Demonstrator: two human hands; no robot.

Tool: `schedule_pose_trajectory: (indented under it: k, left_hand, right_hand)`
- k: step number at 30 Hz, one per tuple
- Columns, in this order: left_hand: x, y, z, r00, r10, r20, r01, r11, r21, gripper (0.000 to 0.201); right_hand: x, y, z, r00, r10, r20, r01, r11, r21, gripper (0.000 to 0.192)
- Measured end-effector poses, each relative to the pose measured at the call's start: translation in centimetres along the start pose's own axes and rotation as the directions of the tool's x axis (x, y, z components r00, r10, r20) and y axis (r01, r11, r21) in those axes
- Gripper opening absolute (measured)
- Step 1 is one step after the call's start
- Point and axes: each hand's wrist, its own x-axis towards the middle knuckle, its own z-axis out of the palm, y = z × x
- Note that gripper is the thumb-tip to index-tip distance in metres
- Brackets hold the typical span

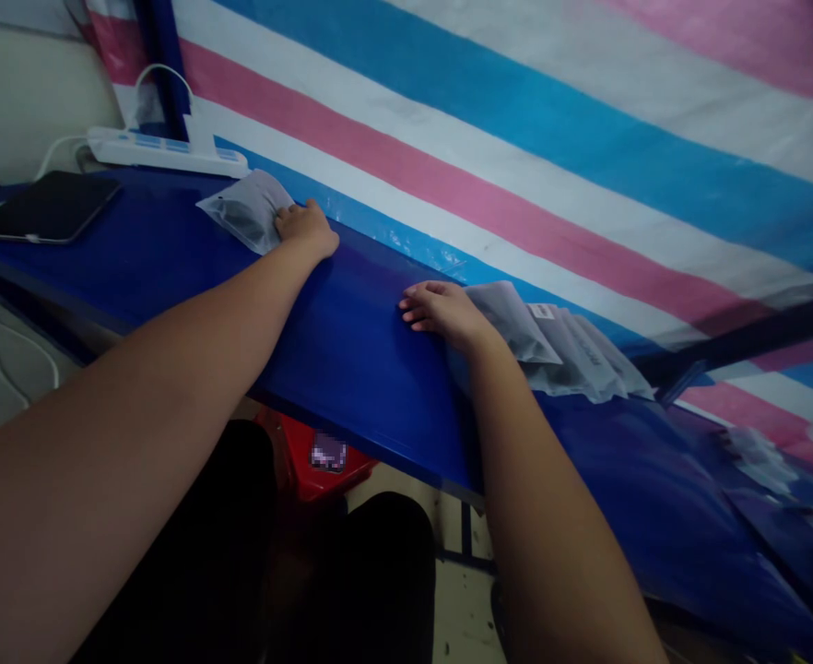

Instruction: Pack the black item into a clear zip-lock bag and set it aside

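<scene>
Our left hand reaches far out across the blue tabletop, palm down, with the fingertips pressed on the near edge of a grey pouch; we hold it flat rather than pinch it. Our right hand lies flat on the tabletop too, fingers spread a little and pointing left, its heel resting on the left end of a stack of pouches. It grips nothing that we can see.

From the left: a dark tablet lies flat near the tabletop's left end, with a white cable at its edge. Behind it, a white power strip runs along the back, close to the striped tarp that hangs as a wall of pink, white and blue bands. The grey pouch sits just in front of the strip's right end, its long axis slanting from back-left to front-right, the near corner under our left fingers. The bare blue tabletop separates the two hands; nothing stands between them.

The stack fans out to the right of our right hand, long axes running left to right along the tarp, the top pouch carrying a small white label. Further right more pouches lie blurred on the tabletop. Below the near edge a red stool shows.
</scene>
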Motion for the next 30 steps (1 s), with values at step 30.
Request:
schedule_pose_trajectory:
  k: [30]
  left_hand:
    - [-4.2,4.3,2.9,0.678,0.735,0.0,-0.696,0.642,-0.322,0.025]
  right_hand:
    - [-0.2,1.7,-5.3,0.752,-0.289,-0.593,-0.33,0.613,-0.717,0.063]
